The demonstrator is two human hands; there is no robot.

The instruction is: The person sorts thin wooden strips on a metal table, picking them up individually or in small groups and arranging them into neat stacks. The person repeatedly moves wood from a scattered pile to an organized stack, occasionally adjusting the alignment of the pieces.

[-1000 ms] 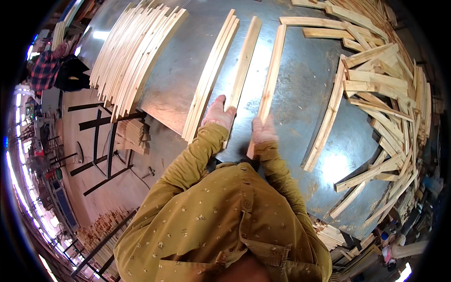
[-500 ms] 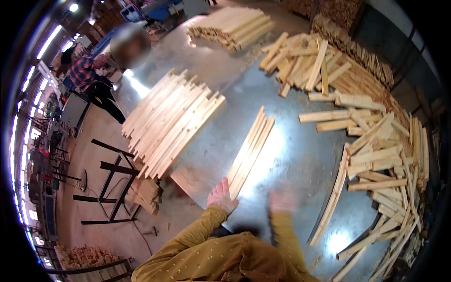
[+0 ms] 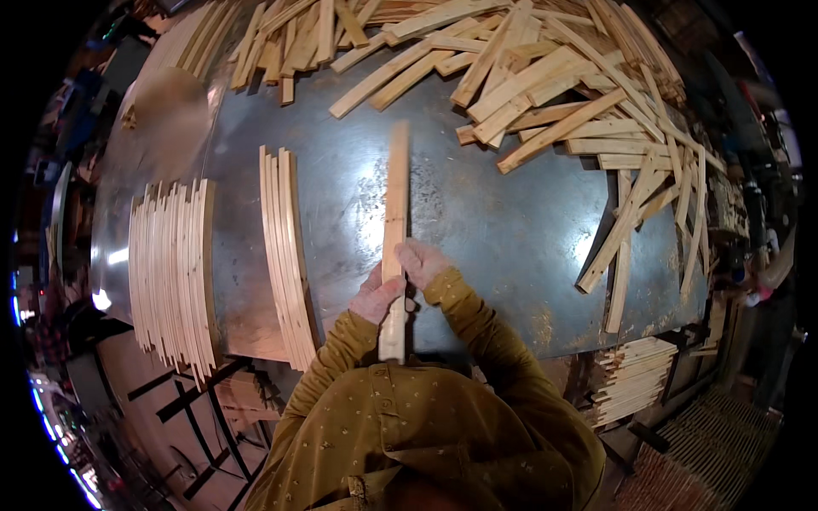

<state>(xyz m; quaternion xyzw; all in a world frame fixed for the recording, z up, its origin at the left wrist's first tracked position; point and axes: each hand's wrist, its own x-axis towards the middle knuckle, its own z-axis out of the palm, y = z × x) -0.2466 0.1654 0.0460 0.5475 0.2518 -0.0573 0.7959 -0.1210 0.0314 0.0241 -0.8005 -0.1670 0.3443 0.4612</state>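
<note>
A single wooden strip is held lengthwise in front of my body, pointing away from me, its far end blurred. My left hand closes around its left side near the lower part. A little farther up, my right hand grips the same strip from the right. To the left, a small group of wooden strips lies side by side on the metal table. Beyond that group is a wider row of aligned strips with uneven ends.
A jumbled heap of loose strips spreads over the table's far and right side. Another stack sits at the far left. Below the table's near edge are a black metal frame at left and stacked strips at right.
My view has turned to the right. My left hand has left the small group of strips, and both hands now hold a single strip.
</note>
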